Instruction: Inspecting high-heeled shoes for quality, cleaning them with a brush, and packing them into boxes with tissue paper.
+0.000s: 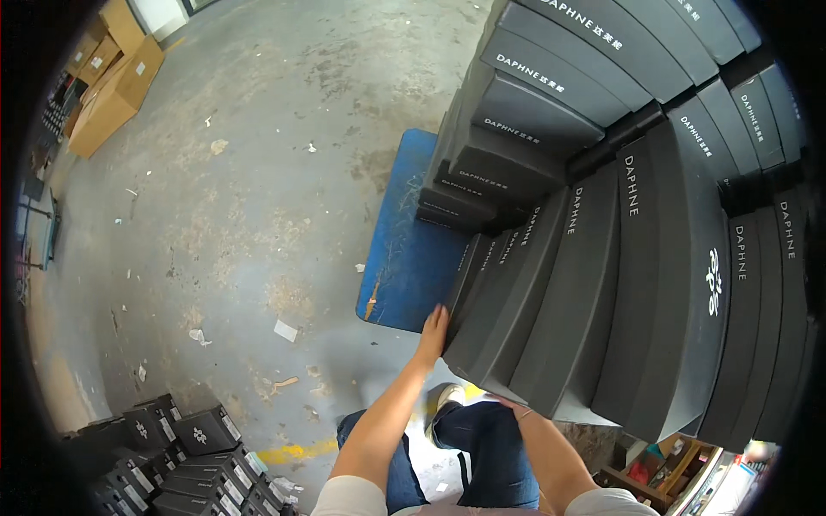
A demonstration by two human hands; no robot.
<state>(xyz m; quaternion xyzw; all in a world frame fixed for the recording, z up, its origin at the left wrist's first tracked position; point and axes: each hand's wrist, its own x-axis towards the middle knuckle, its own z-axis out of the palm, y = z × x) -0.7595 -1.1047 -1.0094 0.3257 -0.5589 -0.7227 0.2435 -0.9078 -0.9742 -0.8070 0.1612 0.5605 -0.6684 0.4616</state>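
Note:
Tall columns of black lidded shoe boxes (564, 284) rise before me on a blue flat platform (394, 275). At the bottom of the nearest column, my left hand (436, 334) grips a low black shoe box (467, 279) by its left side. My right hand (509, 402) reaches under the near edge of the same column. Boxes hide its fingers, so their grip does not show. The upper boxes of this column come close to me and cover much of the lower ones.
More shoe box columns (551, 95) stand behind and to the right. Another group of black boxes (206, 430) lies at lower left. Brown cartons (120, 86) are at far left. Paper scraps (286, 330) litter the grey floor. A wooden shelf (662, 473) stands at lower right.

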